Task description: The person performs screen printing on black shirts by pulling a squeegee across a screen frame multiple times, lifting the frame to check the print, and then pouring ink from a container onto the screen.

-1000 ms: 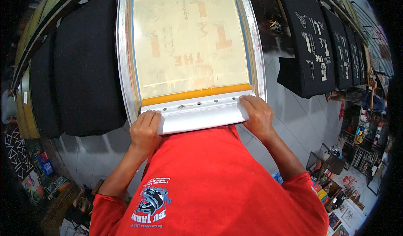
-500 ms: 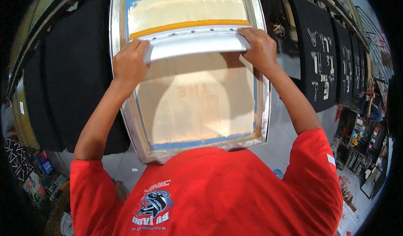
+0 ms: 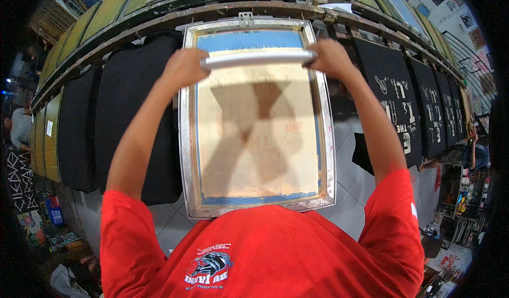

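A silver squeegee (image 3: 257, 59) spans the far part of a printing screen (image 3: 186, 165), gripped at its two ends. My left hand (image 3: 186, 67) is closed around its left end, my right hand (image 3: 333, 60) around the right one. Only the pale handle shows; the blade is hidden, and I cannot tell whether it touches the mesh. Inside the metal frame, the mesh (image 3: 249, 187) is cream with blue borders and faint lettering shapes. Shadows of my arms fall across it.
Black shirts (image 3: 137, 123) lie on boards left of the screen. On the right, more black shirts (image 3: 389, 94) carry white prints. A hinge clamp (image 3: 246, 18) meets the screen's far edge at a long rail (image 3: 143, 34). Other people are at the far left and right.
The squeegee now sits close to the screen's far end, with its yellow blade no longer showing. Both hands still grip it. My view has shifted, revealing more of the far rail.
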